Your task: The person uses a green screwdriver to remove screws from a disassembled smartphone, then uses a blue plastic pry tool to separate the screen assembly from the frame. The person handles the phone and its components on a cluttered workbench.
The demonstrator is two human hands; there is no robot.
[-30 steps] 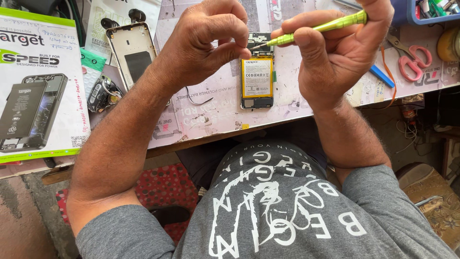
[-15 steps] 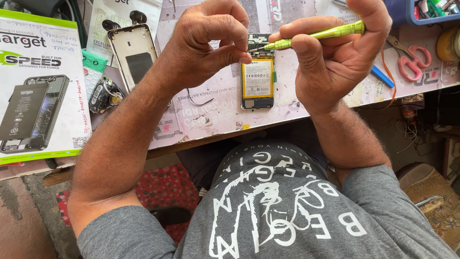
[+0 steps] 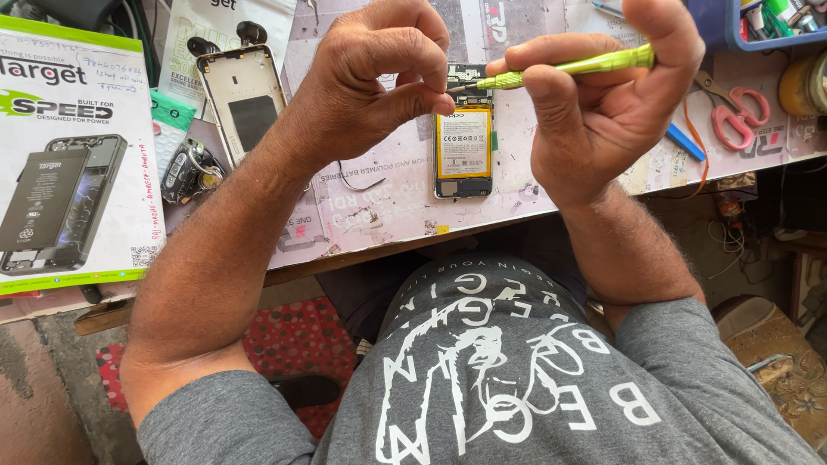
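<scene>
The green screwdriver (image 3: 568,69) has tilted slightly flatter toward the left hand (image 3: 370,77).

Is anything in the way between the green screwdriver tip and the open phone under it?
Nothing visible. The screwdriver in the right hand points at the left hand fingertips, just above the open phone on the table.

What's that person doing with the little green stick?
A person sits at a workbench with an opened phone lying on it, its battery showing. The right hand holds a thin green screwdriver, its tip pointing at the pinched fingers of the left hand, just above the phone. A phone back cover and pink scissors lie nearby.
</scene>
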